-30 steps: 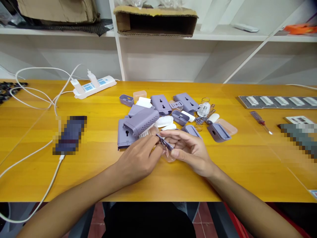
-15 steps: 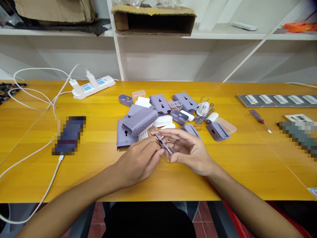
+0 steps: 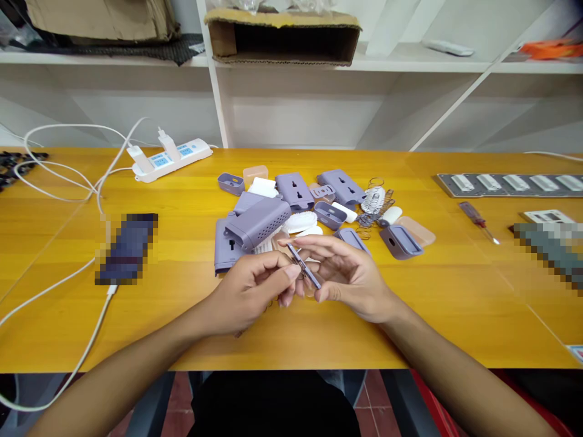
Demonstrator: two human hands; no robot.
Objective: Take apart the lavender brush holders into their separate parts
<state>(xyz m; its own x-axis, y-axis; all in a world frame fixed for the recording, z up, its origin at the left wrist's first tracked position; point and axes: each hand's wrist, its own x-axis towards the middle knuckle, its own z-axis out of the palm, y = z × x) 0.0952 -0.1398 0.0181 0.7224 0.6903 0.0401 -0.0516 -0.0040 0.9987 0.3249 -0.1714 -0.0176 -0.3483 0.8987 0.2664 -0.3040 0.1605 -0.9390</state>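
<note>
My right hand (image 3: 353, 276) holds a thin purple plastic piece (image 3: 311, 275) edge-on, its thumb at the lower end and fingers at the upper end. My left hand (image 3: 257, 288) is pinched at the middle of that piece, thumb on top. Bits of thin dark wire show beneath the left hand, looking like a wire spring (image 3: 268, 304); most of it is hidden by the fingers. Just beyond both hands lies a pile of purple housings (image 3: 262, 221), white oval parts (image 3: 300, 222) and wire springs (image 3: 374, 209).
A purple cup-like part (image 3: 401, 241) and a translucent cover (image 3: 418, 232) lie right of the pile. Left are a phone (image 3: 127, 249) on a white cable and a power strip (image 3: 173, 161). Rightward are a screwdriver (image 3: 478, 221) and a long grey strip (image 3: 514, 184). Shelves stand behind.
My left hand has turned so its thumb lies on top, and wire now shows below it. The purple piece has shifted slightly right in my right hand, which stays nearly still.
</note>
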